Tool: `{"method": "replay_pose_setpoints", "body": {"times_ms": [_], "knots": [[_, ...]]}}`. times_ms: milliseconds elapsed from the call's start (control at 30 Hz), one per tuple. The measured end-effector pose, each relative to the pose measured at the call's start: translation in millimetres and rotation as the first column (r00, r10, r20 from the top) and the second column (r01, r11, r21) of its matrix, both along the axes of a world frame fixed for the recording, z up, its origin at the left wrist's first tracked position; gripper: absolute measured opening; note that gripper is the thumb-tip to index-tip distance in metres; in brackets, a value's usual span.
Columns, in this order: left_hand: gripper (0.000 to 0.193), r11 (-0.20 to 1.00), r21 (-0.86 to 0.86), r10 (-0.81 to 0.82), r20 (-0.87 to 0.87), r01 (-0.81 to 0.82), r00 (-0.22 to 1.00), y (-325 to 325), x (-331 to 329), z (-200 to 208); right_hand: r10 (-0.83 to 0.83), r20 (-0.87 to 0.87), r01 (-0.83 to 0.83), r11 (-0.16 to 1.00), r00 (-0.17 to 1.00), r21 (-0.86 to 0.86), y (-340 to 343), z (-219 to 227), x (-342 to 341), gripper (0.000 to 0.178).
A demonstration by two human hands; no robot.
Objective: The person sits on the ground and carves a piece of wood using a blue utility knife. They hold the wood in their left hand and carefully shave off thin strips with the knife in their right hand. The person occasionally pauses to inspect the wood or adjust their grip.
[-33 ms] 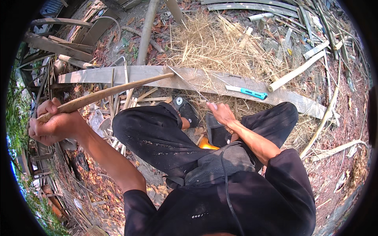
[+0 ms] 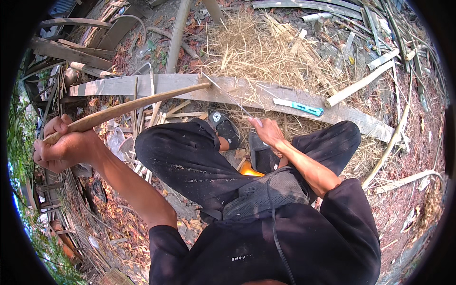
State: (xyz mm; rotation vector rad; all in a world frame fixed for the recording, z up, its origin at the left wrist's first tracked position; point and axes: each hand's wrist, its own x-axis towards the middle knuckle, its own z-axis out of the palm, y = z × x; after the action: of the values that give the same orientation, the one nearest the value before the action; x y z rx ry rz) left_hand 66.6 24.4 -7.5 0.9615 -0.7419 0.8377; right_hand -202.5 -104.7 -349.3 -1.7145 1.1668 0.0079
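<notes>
My left hand (image 2: pixel 66 142) is closed round the near end of a long tapering wooden stick (image 2: pixel 135 103). The stick slants up to the right, its thin tip over a grey plank (image 2: pixel 111 85) that lies across in front of me. My right hand (image 2: pixel 269 132) is closed on a long, thin, dark metal rod-like tool (image 2: pixel 228 95); whether it is a file or a narrow blade I cannot tell, and its handle is hidden in the hand. The tool's far end crosses close by the stick's tip. A turquoise utility knife (image 2: pixel 304 108) rests on the plank to the right.
Straw-like shavings (image 2: pixel 256 52) are heaped beyond the plank. A cut pole (image 2: pixel 351 95) lies at the right, with wood strips (image 2: pixel 311 5) farther back. Boards (image 2: pixel 71 54) are piled at the far left. Something orange (image 2: pixel 249 169) shows between my crossed legs.
The scene sits slightly higher in the picture, as if the view tipped a little. Both hands keep their hold on the stick and the tool.
</notes>
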Motion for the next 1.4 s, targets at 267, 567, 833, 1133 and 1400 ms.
{"method": "replay_pose_setpoints", "body": {"times_ms": [267,567,833,1133,1400], "knots": [[0.019,0.995,-0.057,0.080,0.057,-0.076,0.995,-6,18,-3,-0.015,0.643,0.163,0.972,0.765,-0.171,3,75,27,0.060],[0.022,0.997,-0.043,0.074,0.077,-0.070,0.994,3,21,-1,-0.090,0.098,0.095,0.994,0.991,-0.045,9,22,-7,0.069],[0.021,0.991,-0.068,0.118,0.047,-0.115,0.992,10,31,-6,-0.143,0.659,0.201,0.979,0.738,-0.014,16,40,18,0.066],[0.022,0.986,-0.118,0.116,-0.036,-0.119,0.993,24,26,-11,-0.057,0.083,0.054,0.997,0.995,0.047,5,29,-3,0.066],[0.023,0.978,-0.098,0.181,-0.015,-0.182,0.983,26,29,-13,-0.059,0.451,0.039,0.998,0.890,0.054,30,16,27,0.065]]}}
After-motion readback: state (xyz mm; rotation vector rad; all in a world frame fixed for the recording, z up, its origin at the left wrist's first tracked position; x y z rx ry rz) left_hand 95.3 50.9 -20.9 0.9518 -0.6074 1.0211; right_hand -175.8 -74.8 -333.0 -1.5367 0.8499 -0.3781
